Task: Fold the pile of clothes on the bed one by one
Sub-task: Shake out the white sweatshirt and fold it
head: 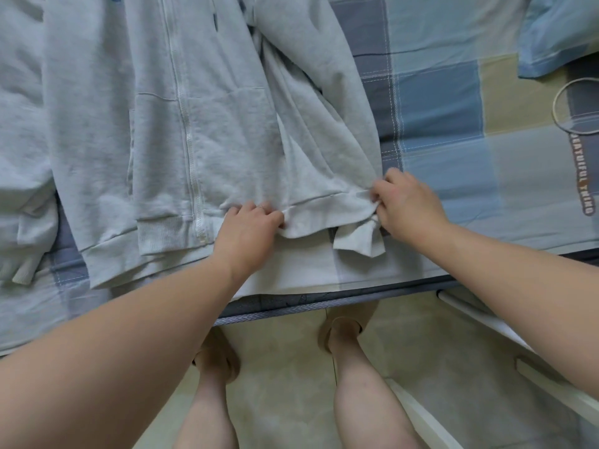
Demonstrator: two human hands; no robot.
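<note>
One pale grey zip-front fleece hoodie (pixel 210 131) lies front up on the bed's blue, grey and beige checked sheet (pixel 453 108), with its ribbed hem at the near edge of the mattress. Both of my grips are clenched on that hem: my left grip (pixel 249 228) pinches it just right of the zip, and my right grip (pixel 408 205) pinches the bunched right corner, where a sleeve cuff sticks out. Also on the sheet are one crumpled light blue cloth (pixel 557 34) at the far right and one thin pale loop (pixel 554 105) near it, both well apart from the hoodie.
</note>
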